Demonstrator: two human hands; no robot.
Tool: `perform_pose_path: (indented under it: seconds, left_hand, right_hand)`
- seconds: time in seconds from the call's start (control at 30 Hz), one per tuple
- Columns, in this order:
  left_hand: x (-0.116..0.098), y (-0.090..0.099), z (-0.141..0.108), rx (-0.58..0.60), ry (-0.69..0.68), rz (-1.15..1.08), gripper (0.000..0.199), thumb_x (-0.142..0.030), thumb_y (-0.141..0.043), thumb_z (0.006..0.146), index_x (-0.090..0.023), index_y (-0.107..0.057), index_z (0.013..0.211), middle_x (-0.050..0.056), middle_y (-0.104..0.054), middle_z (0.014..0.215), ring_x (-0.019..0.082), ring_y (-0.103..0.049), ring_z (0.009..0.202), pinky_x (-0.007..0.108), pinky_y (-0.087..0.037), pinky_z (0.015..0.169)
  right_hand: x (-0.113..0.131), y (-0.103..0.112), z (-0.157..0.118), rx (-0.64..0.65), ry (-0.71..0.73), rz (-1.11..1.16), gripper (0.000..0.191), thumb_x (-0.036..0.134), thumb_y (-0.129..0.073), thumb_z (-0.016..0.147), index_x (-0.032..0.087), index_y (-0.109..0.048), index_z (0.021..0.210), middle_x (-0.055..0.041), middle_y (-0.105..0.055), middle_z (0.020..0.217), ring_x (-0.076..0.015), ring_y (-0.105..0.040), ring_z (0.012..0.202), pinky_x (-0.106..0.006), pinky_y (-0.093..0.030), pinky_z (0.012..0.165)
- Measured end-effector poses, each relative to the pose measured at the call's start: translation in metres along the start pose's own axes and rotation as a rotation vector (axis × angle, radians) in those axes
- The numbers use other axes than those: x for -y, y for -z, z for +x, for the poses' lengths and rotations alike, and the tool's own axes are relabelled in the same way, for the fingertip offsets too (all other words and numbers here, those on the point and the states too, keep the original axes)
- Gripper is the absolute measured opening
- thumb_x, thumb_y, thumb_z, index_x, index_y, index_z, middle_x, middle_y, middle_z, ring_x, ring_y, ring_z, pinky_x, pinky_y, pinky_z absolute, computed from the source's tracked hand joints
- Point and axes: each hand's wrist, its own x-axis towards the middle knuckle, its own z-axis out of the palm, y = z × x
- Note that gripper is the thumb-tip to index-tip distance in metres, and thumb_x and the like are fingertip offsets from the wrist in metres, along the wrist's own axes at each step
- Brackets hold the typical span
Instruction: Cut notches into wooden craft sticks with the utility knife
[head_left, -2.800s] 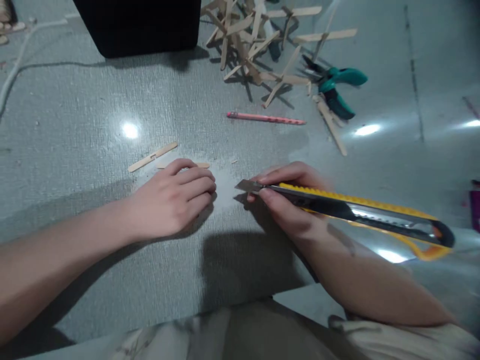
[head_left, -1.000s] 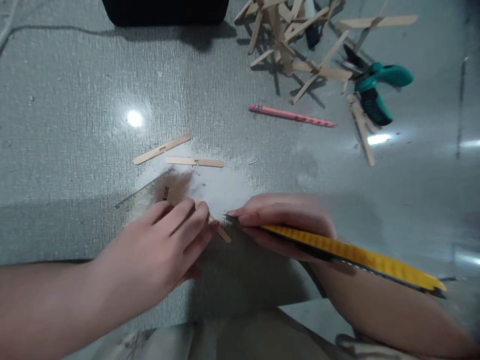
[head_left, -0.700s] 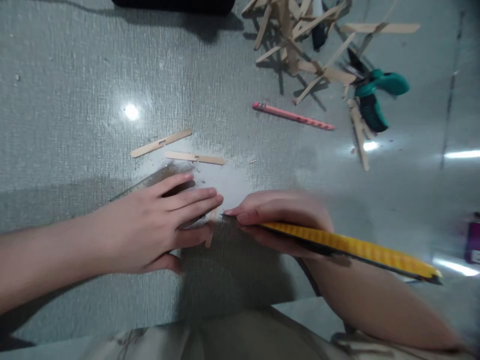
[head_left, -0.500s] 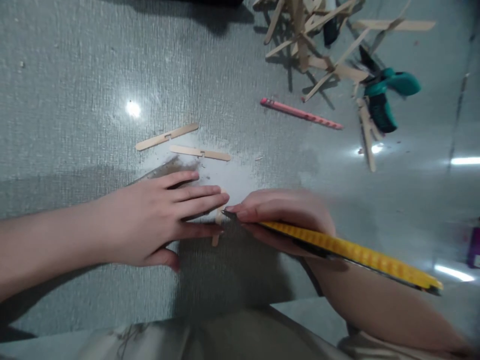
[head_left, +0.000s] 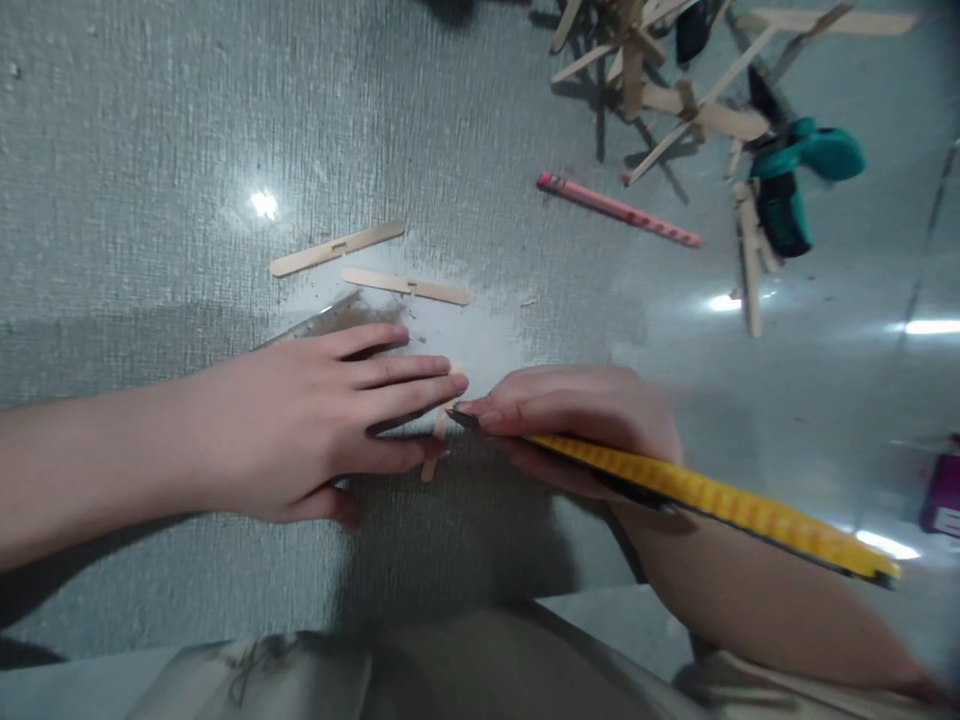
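Note:
My left hand (head_left: 330,425) lies palm down with fingers spread, its fingertips pressing a small wooden craft stick (head_left: 429,468) against the table. In my right hand (head_left: 592,415) is a yellow utility knife (head_left: 705,500), gripped near its blade end. The blade tip touches the craft stick between two of my left fingers, which hide part of the stick. Beyond the left hand lie a notched craft stick (head_left: 304,262) and, closer, a second notched craft stick (head_left: 375,281). A clear ruler (head_left: 319,320) pokes out from under the left hand.
A pink pencil (head_left: 622,209) lies beyond my right hand. Teal-handled pliers or cutters (head_left: 784,210) rest at the right beside wooden scraps (head_left: 748,260). A jumbled craft-stick construction (head_left: 634,75) stands at the far right. Something purple (head_left: 943,495) sits at the right edge.
The camera view has shifted slightly, so the table things appear moved a little. Both hands keep nearly the same place on the stick, and the blade stays against it.

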Motion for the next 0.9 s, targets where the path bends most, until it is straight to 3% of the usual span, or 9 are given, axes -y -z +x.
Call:
perform_pose_path:
  seconds: [0.2,0.43,0.57,0.7,0.8,0.9]
  left_hand:
    - [0.0007,-0.0001,-0.0003,-0.013,-0.002,-0.005,0.063,-0.056,-0.083,0.078,-0.028,-0.07,0.133,0.013,-0.045,0.164,0.034,-0.049,0.148,0.055,-0.031,0.129]
    - [-0.0022,0.0005,0.0024,-0.027,0.004,0.014,0.056,-0.056,-0.081,0.079,-0.027,-0.072,0.126,0.014,-0.049,0.161,0.035,-0.049,0.147,0.057,-0.033,0.127]
    - [-0.0038,-0.0007,0.0032,-0.037,0.018,0.009,0.057,-0.059,-0.081,0.078,-0.028,-0.073,0.124,0.014,-0.05,0.16,0.036,-0.05,0.146,0.059,-0.034,0.126]
    - [-0.0044,-0.0016,0.0024,-0.056,0.035,-0.031,0.052,-0.054,-0.081,0.079,-0.027,-0.074,0.123,0.012,-0.051,0.16,0.036,-0.052,0.144,0.057,-0.034,0.127]
    - [-0.0046,-0.0019,0.0018,-0.058,0.043,-0.042,0.049,-0.052,-0.08,0.081,-0.027,-0.074,0.123,0.012,-0.051,0.16,0.036,-0.052,0.145,0.057,-0.034,0.127]
    - [-0.0044,-0.0025,0.0013,-0.038,0.039,-0.029,0.049,-0.053,-0.078,0.083,-0.028,-0.072,0.125,0.012,-0.048,0.162,0.034,-0.048,0.148,0.058,-0.031,0.128]
  right_hand:
    - [0.0023,-0.0001,-0.0012,0.023,-0.026,0.002,0.015,0.014,-0.068,0.094,0.029,-0.068,0.097,0.0009,-0.081,0.093,-0.0172,-0.08,0.084,-0.026,-0.065,0.077]
    - [0.0025,-0.0034,-0.0057,0.025,-0.051,0.023,0.023,0.013,-0.068,0.092,0.031,-0.066,0.106,0.0014,-0.078,0.092,-0.0172,-0.077,0.082,-0.031,-0.062,0.073]
    - [0.0051,-0.0012,-0.0031,0.121,-0.101,0.028,0.02,0.013,-0.061,0.096,0.032,-0.064,0.101,0.0038,-0.076,0.082,-0.0165,-0.073,0.074,-0.032,-0.058,0.066]
    - [0.0055,-0.0003,-0.0014,0.097,-0.066,-0.024,0.016,0.016,-0.065,0.095,0.03,-0.066,0.1,0.0027,-0.077,0.086,-0.0154,-0.07,0.07,-0.031,-0.054,0.063]
    - [0.0058,-0.0009,0.0,0.126,-0.114,-0.001,0.017,0.018,-0.061,0.099,0.029,-0.067,0.088,0.0055,-0.072,0.071,-0.0123,-0.064,0.06,-0.028,-0.05,0.058]
    - [0.0049,-0.0014,-0.0003,0.16,-0.112,0.067,0.026,0.023,-0.053,0.106,0.028,-0.067,0.084,0.0074,-0.065,0.061,-0.0103,-0.063,0.057,-0.025,-0.053,0.062]
